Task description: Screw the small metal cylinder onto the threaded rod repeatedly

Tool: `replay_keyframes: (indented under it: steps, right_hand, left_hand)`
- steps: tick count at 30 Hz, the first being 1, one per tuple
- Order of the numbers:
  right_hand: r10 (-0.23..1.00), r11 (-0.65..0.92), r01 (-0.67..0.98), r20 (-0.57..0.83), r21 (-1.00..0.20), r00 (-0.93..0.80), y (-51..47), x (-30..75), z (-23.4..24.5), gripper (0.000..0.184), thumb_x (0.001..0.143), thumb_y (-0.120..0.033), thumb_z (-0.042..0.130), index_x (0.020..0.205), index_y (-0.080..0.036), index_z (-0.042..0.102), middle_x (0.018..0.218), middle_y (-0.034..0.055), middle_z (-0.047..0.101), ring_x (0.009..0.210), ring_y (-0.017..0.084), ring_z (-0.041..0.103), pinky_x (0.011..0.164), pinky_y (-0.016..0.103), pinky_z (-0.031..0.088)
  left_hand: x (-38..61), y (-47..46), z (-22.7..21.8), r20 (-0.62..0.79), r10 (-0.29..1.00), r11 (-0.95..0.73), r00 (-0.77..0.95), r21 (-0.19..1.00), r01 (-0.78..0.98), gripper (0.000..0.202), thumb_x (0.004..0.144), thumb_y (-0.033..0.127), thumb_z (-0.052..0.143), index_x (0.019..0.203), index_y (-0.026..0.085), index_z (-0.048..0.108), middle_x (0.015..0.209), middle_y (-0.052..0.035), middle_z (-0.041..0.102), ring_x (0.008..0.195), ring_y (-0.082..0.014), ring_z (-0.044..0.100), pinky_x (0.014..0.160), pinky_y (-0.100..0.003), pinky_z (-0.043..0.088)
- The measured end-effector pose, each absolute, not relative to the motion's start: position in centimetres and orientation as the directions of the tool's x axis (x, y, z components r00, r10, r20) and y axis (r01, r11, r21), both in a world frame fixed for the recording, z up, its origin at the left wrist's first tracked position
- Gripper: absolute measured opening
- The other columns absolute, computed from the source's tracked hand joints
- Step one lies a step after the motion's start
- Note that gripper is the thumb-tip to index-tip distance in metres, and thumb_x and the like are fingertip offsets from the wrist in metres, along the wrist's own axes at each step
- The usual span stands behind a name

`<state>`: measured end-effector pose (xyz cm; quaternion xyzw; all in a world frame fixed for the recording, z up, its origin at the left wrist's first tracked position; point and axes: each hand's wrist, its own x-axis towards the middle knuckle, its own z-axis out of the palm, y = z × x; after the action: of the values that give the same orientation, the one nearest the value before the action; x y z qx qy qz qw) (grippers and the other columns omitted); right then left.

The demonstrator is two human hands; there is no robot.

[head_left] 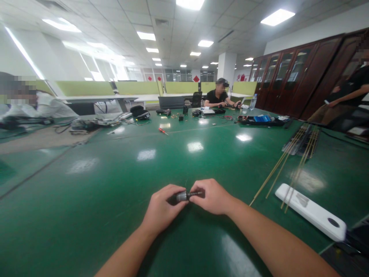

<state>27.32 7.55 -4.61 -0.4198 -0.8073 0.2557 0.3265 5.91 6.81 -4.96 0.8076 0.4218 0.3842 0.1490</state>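
Just above the green table, my left hand (pixel 165 204) is closed around a small silver metal cylinder (pixel 182 196) that looks like a small motor. A thin, dark, ridged shaft (pixel 195 194) extends from the cylinder's right end. My right hand (pixel 211 196) pinches this shaft between thumb and fingers, its tip partly covered by the fingers. The two hands are close together, and the part lies roughly level between them. Whether shaft and cylinder are one piece I cannot tell.
On the green table (pixel 121 181), a long white device (pixel 313 212) and several thin wooden sticks (pixel 276 169) lie at right. Farther off are a red screwdriver (pixel 163 131), a black tray with blue items (pixel 261 120) and small parts. A person (pixel 217 96) sits across; others are at both sides.
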Motion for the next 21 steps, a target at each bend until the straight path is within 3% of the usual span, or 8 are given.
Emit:
replay_keyframes:
  steps: [21]
  right_hand:
    - [0.852,0.505,0.530,0.292,-0.681,-0.435,7.61,27.40,-4.55,0.012,0.081,-0.027,0.067,0.089,-0.020,0.071,0.079,0.0002,0.070,0.070,0.013,0.061,0.063,0.024,0.041]
  left_hand:
    - [5.88,6.85,-4.92,0.501,0.789,-0.610,0.357,0.560,0.561,0.018,0.080,0.027,0.073,0.097,0.022,0.071,0.093,-0.0040,0.072,0.085,-0.0192,0.068,0.077,-0.029,0.054]
